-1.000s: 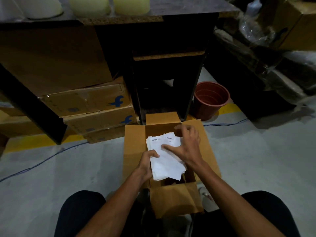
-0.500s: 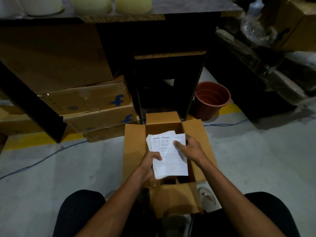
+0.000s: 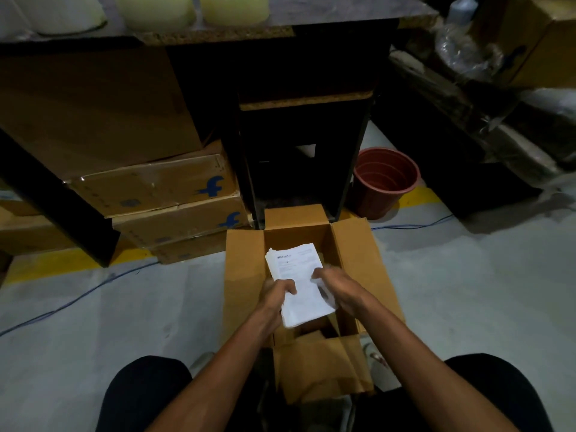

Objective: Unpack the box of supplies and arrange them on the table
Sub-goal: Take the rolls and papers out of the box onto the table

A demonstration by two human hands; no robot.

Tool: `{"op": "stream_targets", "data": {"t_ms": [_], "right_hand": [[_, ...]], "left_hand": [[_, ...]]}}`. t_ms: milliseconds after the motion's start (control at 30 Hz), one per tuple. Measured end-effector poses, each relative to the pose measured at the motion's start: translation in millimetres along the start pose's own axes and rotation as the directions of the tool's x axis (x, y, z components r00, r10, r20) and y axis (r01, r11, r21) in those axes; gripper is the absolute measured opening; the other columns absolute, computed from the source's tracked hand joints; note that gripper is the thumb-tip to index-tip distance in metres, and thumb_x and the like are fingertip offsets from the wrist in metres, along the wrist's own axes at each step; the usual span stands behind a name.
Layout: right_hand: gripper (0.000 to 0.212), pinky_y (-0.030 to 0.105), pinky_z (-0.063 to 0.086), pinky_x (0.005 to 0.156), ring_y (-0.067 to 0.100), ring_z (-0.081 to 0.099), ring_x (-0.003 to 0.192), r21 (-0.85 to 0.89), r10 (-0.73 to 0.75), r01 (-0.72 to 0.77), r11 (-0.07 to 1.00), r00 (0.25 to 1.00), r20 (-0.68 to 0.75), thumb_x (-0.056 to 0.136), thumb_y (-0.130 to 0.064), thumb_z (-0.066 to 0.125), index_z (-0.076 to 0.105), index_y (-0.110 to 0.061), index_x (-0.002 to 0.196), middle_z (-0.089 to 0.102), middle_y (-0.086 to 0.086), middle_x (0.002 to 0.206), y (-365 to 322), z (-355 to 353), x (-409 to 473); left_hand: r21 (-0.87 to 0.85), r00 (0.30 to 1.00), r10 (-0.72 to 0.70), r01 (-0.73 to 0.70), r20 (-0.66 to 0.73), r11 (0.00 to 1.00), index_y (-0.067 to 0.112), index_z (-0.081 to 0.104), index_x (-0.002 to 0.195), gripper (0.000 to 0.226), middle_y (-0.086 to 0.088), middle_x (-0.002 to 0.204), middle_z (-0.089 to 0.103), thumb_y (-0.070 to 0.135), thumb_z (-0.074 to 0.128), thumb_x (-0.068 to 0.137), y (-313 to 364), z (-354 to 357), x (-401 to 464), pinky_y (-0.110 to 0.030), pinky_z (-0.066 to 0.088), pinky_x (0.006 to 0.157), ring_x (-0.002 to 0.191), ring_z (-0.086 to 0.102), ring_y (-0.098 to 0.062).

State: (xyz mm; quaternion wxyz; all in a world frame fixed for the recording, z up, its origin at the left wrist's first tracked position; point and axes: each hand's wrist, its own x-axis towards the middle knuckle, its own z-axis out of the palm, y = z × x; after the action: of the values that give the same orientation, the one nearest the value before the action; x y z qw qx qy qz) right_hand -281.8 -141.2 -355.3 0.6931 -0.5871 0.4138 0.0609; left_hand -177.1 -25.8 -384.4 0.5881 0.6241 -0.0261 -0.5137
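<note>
An open cardboard box [image 3: 243,269] stands on the floor between my knees, flaps spread. Over its opening I hold a stack of white printed papers [image 3: 294,272]. My left hand [image 3: 276,293] grips the stack's left edge with the thumb on top. At the stack's lower right edge, my right hand [image 3: 335,283] is blurred, with fingers on the sheets. The box's inside is dark and mostly hidden by the papers.
A dark table [image 3: 280,32] rises ahead with pale rolls [image 3: 233,7] on top. Stacked cardboard boxes [image 3: 149,188] sit under it on the left. A brown plastic pot [image 3: 385,180] stands at right, wrapped bundles [image 3: 498,126] beyond. A blue cable [image 3: 62,307] crosses the floor.
My right hand has slid from the stack's top toward its lower right edge. The stack has straightened and come slightly nearer to me; my left hand keeps its grip.
</note>
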Motion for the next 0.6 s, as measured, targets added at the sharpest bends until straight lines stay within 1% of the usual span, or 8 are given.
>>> {"op": "stream_targets", "data": {"t_ms": [100,200,267,333,400,467,533,600], "right_hand": [[0.035,0.044,0.058,0.088,0.021,0.068,0.100,-0.049,-0.014,0.010,0.999,0.996,-0.088,0.084,-0.022,0.055,0.054,-0.022,0.120,0.068,0.005,0.116,8.8,-0.3,12.2],[0.035,0.035,0.060,0.079,0.017,0.067,0.098,-0.033,-0.036,0.029,0.999,0.977,-0.208,0.089,-0.016,0.055,0.049,-0.025,0.123,0.065,0.001,0.118,19.1,2.2,27.7],[0.042,0.030,0.059,0.077,0.013,0.062,0.100,-0.063,-0.080,0.065,0.996,0.959,-0.273,0.091,-0.016,0.058,0.043,-0.030,0.128,0.060,-0.004,0.122,24.6,3.7,41.2],[0.066,0.029,0.055,0.081,0.013,0.056,0.106,-0.127,-0.182,0.147,0.981,0.924,-0.337,0.090,-0.013,0.059,0.026,-0.035,0.143,0.051,-0.010,0.126,29.0,6.3,55.0],[0.080,0.035,0.055,0.091,0.015,0.055,0.117,-0.164,-0.317,0.276,0.947,0.883,-0.347,0.086,-0.008,0.056,0.017,-0.042,0.148,0.047,-0.009,0.137,34.8,7.0,67.1],[0.069,0.031,0.056,0.092,0.013,0.055,0.122,-0.115,-0.385,0.368,0.923,0.873,-0.298,0.090,-0.007,0.052,0.029,-0.045,0.144,0.050,-0.008,0.140,34.6,7.1,72.6],[0.053,0.017,0.055,0.083,0.006,0.054,0.120,-0.067,-0.352,0.346,0.936,0.908,-0.228,0.096,-0.009,0.051,0.043,-0.041,0.137,0.051,-0.010,0.138,23.4,2.9,70.8],[0.050,0.014,0.053,0.079,0.004,0.055,0.118,0.004,-0.289,0.294,0.956,0.942,-0.169,0.095,-0.004,0.051,0.050,-0.038,0.132,0.053,-0.013,0.135,7.3,-6.7,64.5]], "left_hand": [[0.217,0.981,0.113,-0.077,-0.156,0.973,0.024,0.040,0.136,0.068,-0.006,0.128,0.058,-0.006,0.063,0.079,2.4,5.0,5.8,-0.032,0.056,0.073,0.101,0.060,-0.020],[0.451,0.921,0.353,-0.247,-0.166,0.858,0.031,0.010,0.150,0.095,0.001,0.140,0.043,-0.005,0.066,0.082,-1.2,9.6,13.4,-0.028,0.050,0.087,0.114,0.048,-0.012],[0.542,0.865,0.473,-0.320,-0.167,0.777,0.033,0.003,0.151,0.104,0.007,0.147,0.034,-0.003,0.070,0.081,-2.2,14.1,19.9,-0.030,0.045,0.099,0.126,0.041,-0.009],[0.557,0.819,0.530,-0.340,-0.221,0.758,0.037,0.014,0.149,0.098,0.010,0.152,0.030,-0.003,0.072,0.079,-2.1,14.9,32.3,-0.032,0.039,0.106,0.134,0.034,-0.007],[0.542,0.832,0.505,-0.322,-0.230,0.776,0.034,0.044,0.134,0.071,0.007,0.146,0.042,-0.003,0.071,0.080,-3.4,9.9,48.1,-0.030,0.042,0.104,0.134,0.039,-0.012],[0.543,0.870,0.452,-0.288,-0.195,0.789,0.031,0.064,0.111,0.044,0.004,0.131,0.059,0.000,0.071,0.081,-0.9,0.9,59.4,-0.025,0.046,0.096,0.125,0.052,-0.017],[0.507,0.897,0.402,-0.265,-0.182,0.820,0.030,0.069,0.107,0.038,0.008,0.122,0.064,0.001,0.072,0.082,6.0,-4.5,61.2,-0.019,0.047,0.091,0.116,0.058,-0.011],[0.418,0.920,0.350,-0.250,-0.179,0.873,0.031,0.069,0.109,0.041,0.015,0.118,0.064,0.000,0.072,0.082,22.9,-3.6,49.6,-0.009,0.047,0.085,0.110,0.058,0.001]]}}
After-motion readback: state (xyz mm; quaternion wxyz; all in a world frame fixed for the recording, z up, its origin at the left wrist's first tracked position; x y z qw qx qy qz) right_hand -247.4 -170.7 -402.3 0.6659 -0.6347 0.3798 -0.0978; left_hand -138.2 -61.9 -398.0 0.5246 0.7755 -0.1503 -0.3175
